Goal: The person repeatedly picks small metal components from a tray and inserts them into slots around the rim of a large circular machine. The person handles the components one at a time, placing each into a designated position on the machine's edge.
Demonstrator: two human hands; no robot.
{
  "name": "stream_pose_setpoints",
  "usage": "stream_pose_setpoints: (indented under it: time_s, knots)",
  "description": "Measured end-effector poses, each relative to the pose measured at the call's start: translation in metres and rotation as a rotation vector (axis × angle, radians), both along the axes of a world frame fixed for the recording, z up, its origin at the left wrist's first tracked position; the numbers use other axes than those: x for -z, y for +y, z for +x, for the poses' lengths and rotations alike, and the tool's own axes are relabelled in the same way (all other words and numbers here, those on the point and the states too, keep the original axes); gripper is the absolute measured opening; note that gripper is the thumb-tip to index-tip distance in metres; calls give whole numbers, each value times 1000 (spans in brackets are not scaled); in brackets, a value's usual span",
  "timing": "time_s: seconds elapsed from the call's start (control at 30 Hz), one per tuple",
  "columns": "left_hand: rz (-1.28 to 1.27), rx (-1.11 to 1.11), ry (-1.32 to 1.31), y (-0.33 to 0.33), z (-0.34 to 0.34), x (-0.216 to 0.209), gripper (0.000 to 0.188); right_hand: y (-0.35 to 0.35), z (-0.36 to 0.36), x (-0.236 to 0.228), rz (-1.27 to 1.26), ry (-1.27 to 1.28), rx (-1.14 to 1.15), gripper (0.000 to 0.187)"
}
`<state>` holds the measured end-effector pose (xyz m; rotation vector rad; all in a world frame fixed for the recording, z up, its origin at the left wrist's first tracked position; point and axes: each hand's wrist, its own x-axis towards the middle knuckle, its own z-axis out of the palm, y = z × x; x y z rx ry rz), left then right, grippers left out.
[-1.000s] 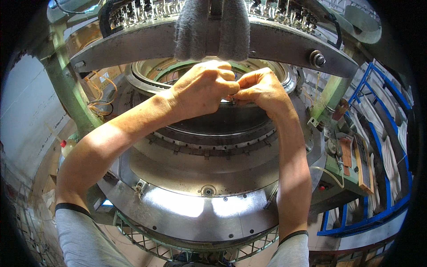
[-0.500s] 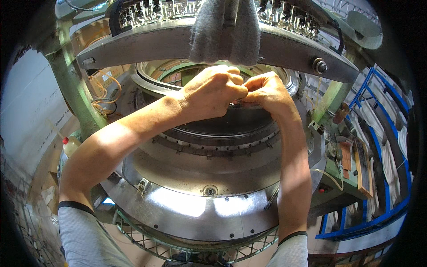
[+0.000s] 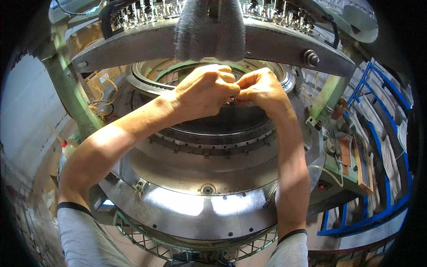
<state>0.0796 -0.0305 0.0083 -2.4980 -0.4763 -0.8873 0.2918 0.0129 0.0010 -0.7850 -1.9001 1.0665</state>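
Note:
My left hand (image 3: pixel 205 91) is closed at the near rim of the dark round cylinder (image 3: pixel 218 123) of a large circular machine, which looks like a knitting machine. Pressed up against it, my right hand (image 3: pixel 266 94) pinches with thumb and forefinger. Between and just under the fingers shows a small metallic bit (image 3: pixel 231 100), too little to name. Whatever each hand grips is mostly hidden by the fingers. Behind the hands lies the machine's metal ring (image 3: pixel 149 83), partly covered by them.
A thick metal crossbeam (image 3: pixel 275 44) spans above my hands, with grey fuzzy material (image 3: pixel 209 38) hanging over it. Green posts (image 3: pixel 84 98) flank the machine. A wide metal bed (image 3: pixel 178 204) lies below my forearms. Blue racks (image 3: pixel 378 138) stand at the right, and a red-capped bottle (image 3: pixel 69 149) at the left.
The whole view has shifted slightly, so the machine sits a little further left and up. Both hands stay together at the cylinder rim, with small finger movement.

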Motion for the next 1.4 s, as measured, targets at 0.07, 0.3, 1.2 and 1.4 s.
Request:
stream_pose_setpoints:
  time_s: [0.07, 0.3, 1.2, 1.4]
  knots:
    - [-15, 6, -13, 2, 2, 0, 21, 2, 1, 0, 31, -45, 44, 19]
    - [-53, 23, -31, 4, 5, 3, 20, 3, 3, 1, 76, -111, 87, 22]
    - [-57, 9, -36, 4, 10, 1, 18, 1, 4, 0, 69, -106, 121, 18]
    - [-48, 12, -21, 7, 24, 2, 25, 10, 7, 3, 105, -116, 183, 18]
